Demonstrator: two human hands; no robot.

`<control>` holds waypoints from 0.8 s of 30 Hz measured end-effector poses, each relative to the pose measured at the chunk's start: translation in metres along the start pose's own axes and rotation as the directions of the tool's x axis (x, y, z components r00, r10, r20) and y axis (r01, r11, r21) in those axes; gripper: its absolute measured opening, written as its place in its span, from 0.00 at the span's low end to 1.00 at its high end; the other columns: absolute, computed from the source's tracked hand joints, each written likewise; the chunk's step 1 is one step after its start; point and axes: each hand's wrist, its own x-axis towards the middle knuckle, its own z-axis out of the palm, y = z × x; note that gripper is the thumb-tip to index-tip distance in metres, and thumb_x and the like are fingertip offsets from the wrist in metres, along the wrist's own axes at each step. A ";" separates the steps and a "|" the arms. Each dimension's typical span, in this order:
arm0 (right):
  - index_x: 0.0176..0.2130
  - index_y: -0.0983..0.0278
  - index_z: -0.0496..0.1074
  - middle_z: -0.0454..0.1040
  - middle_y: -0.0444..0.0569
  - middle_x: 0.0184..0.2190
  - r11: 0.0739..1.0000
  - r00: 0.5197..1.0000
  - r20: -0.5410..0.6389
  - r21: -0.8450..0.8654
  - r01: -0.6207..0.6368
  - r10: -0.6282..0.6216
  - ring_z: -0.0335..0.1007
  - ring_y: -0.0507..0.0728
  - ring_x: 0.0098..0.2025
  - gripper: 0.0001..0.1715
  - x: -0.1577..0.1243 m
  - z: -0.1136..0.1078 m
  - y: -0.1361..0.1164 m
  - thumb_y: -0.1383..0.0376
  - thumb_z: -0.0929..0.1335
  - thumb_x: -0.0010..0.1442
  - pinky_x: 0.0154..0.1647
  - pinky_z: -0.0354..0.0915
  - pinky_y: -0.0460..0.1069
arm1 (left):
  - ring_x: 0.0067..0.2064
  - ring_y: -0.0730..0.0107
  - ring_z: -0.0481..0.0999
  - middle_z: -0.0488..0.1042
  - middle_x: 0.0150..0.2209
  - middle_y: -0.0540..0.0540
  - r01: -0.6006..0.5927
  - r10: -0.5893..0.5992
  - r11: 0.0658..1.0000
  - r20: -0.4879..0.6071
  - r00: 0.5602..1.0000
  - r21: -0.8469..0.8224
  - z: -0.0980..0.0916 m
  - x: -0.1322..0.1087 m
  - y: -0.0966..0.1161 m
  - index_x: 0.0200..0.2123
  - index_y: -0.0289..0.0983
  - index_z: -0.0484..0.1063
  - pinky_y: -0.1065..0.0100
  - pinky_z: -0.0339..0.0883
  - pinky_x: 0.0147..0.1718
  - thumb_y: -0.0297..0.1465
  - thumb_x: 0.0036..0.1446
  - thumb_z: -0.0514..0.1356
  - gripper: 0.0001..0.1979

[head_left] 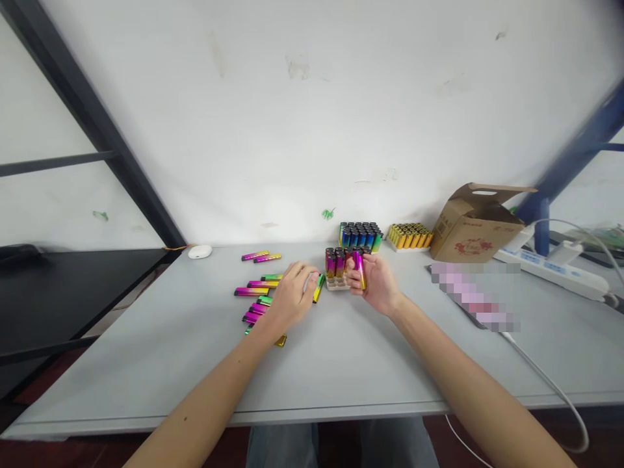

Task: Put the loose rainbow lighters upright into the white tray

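One grey table, scuffed white wall, right fingers clamped on lighter, left fingers curled, grip unclear

Glossy lighters, smooth matt bench
The lighters gleam with a metallic sheen; at right, the box looks like matt cardboard, the power strip smooth plastic; the far wall is dull and scuffed.

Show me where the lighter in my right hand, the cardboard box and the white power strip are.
Lighter (359, 269): head view, middle of its body.
Cardboard box (472, 236): head view, its printed side.
White power strip (548, 268): head view, middle of its length.
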 end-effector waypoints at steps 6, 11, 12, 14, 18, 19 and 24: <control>0.17 0.60 0.48 0.41 0.35 0.13 0.998 0.986 -0.169 0.058 -0.004 0.014 0.34 0.47 0.15 0.27 0.006 -0.003 0.006 0.48 0.57 0.58 0.13 0.39 0.44 | 0.45 0.64 0.70 0.73 0.39 0.44 -0.023 0.023 1.000 0.029 0.999 0.015 0.002 0.000 0.002 0.37 0.37 0.71 0.61 0.65 0.46 0.31 0.68 0.46 0.14; 0.18 0.59 0.46 0.41 0.34 0.13 0.999 0.990 -0.140 0.051 -0.008 0.015 0.32 0.47 0.15 0.25 0.006 0.000 0.010 0.50 0.57 0.58 0.12 0.37 0.43 | 0.43 0.64 0.70 0.72 0.38 0.44 -0.048 0.047 0.999 0.032 0.998 0.025 0.006 -0.001 0.002 0.36 0.37 0.71 0.61 0.65 0.45 0.31 0.68 0.46 0.14; 0.18 0.59 0.46 0.41 0.34 0.13 0.999 0.991 -0.133 0.053 -0.004 0.011 0.32 0.47 0.15 0.24 0.005 0.001 0.010 0.50 0.57 0.58 0.12 0.37 0.43 | 0.43 0.64 0.70 0.72 0.37 0.44 -0.052 0.051 0.998 0.031 0.998 0.024 0.007 -0.001 0.002 0.36 0.37 0.71 0.60 0.65 0.45 0.31 0.68 0.47 0.14; 0.18 0.59 0.47 0.41 0.34 0.13 0.998 0.993 -0.122 0.057 0.005 0.002 0.31 0.47 0.15 0.23 0.004 0.002 0.010 0.51 0.57 0.57 0.12 0.38 0.43 | 0.43 0.64 0.70 0.72 0.37 0.44 -0.058 0.057 0.998 0.031 0.998 0.021 0.008 -0.001 0.000 0.36 0.37 0.71 0.60 0.66 0.45 0.31 0.67 0.47 0.14; 0.19 0.60 0.48 0.41 0.34 0.14 0.998 0.992 -0.124 0.058 0.002 0.006 0.31 0.46 0.15 0.22 0.004 0.004 0.011 0.52 0.58 0.57 0.12 0.37 0.43 | 0.43 0.63 0.70 0.73 0.38 0.44 -0.072 0.071 0.997 0.033 0.997 0.022 0.010 -0.002 -0.001 0.37 0.38 0.71 0.60 0.66 0.45 0.31 0.67 0.47 0.13; 0.19 0.60 0.48 0.41 0.34 0.14 0.998 0.991 -0.129 0.060 -0.005 0.013 0.32 0.46 0.15 0.22 0.004 0.004 0.012 0.52 0.58 0.57 0.12 0.37 0.43 | 0.43 0.63 0.70 0.73 0.38 0.44 -0.073 0.072 0.997 0.031 0.997 0.024 0.010 -0.002 -0.001 0.37 0.38 0.71 0.60 0.66 0.45 0.31 0.67 0.47 0.13; 0.20 0.60 0.49 0.42 0.34 0.14 0.997 0.988 -0.150 0.066 -0.030 0.040 0.31 0.46 0.14 0.22 0.005 0.005 0.013 0.52 0.58 0.58 0.11 0.37 0.42 | 0.42 0.64 0.71 0.73 0.37 0.44 -0.075 0.074 0.997 0.034 0.997 0.031 0.012 -0.003 -0.001 0.36 0.38 0.71 0.60 0.66 0.44 0.31 0.67 0.48 0.12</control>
